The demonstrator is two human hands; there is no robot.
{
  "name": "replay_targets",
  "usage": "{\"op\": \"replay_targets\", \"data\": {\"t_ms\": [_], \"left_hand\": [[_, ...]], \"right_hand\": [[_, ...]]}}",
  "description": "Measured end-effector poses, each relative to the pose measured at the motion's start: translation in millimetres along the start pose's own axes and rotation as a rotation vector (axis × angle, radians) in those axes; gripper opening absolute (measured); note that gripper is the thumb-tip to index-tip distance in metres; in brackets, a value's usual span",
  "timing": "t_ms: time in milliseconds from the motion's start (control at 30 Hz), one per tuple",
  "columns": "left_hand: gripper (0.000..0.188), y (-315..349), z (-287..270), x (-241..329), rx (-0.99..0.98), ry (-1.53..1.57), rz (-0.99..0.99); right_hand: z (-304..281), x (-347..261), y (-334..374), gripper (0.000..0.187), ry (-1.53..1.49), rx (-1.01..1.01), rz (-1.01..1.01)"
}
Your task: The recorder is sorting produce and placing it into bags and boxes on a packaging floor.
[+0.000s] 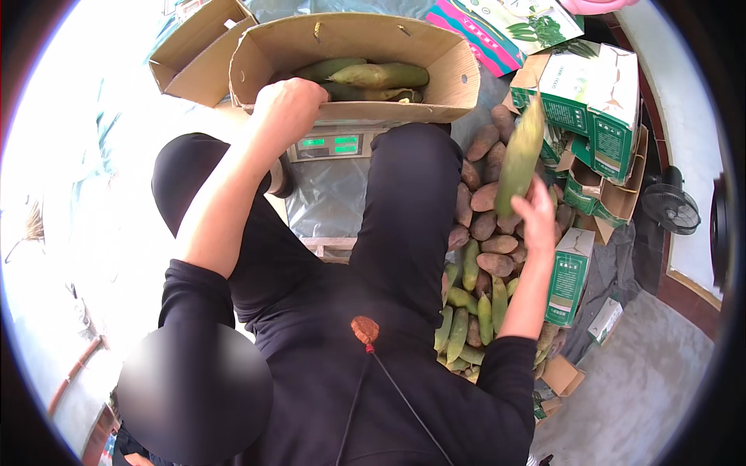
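Note:
My right hand [536,213] is out to the right, closed around the lower end of an ear of corn in its green husk [522,155], which points away from me. Over the near left rim of a long open cardboard box [373,111] my left hand [291,103] is closed, fingers curled down inside. What those fingers grip, if anything, is hidden. Several husked ears of corn [381,75] lie in the box, one close beside the left hand's fingers. Under the box is a digital scale [330,145] with a lit green display, between my knees.
Right of my leg, reddish-brown sweet potatoes [497,264] are heaped, with more green ears [458,334] nearer me. Green-and-white cartons [571,279] stand beyond them, and a black fan [670,202] is at the far right. Another cardboard box [194,50] touches the first at its left.

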State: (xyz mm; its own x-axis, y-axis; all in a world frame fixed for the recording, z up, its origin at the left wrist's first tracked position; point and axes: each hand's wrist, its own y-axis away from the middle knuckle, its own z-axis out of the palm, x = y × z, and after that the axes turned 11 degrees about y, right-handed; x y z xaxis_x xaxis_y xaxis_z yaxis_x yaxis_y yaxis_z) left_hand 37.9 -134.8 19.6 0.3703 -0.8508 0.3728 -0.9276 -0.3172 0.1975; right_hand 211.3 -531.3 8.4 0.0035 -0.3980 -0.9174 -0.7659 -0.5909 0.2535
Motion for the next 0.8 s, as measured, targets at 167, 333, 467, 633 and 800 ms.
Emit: {"op": "replay_targets", "data": {"t_ms": [167, 333, 467, 633, 800], "left_hand": [[0.014, 2, 0, -1, 0.03, 0.017, 0.023], [0.013, 2, -2, 1, 0.01, -0.013, 0.019], [0.012, 0, -2, 4, -0.024, -0.025, 0.01], [0.021, 0, -4, 1, -0.041, 0.021, -0.017], [0.025, 1, -3, 1, -0.05, 0.047, -0.011]], "right_hand": [[29, -98, -82, 0.064, 0.28, -0.114, -0.271], [80, -126, -126, 0.064, 0.344, -0.219, -0.372], [101, -107, -152, 0.062, 0.632, -0.224, -0.549], [82, -75, -141, 0.059, 0.72, 0.067, -0.545], [42, -17, -82, 0.041, 0.372, 0.205, -0.164]]}}
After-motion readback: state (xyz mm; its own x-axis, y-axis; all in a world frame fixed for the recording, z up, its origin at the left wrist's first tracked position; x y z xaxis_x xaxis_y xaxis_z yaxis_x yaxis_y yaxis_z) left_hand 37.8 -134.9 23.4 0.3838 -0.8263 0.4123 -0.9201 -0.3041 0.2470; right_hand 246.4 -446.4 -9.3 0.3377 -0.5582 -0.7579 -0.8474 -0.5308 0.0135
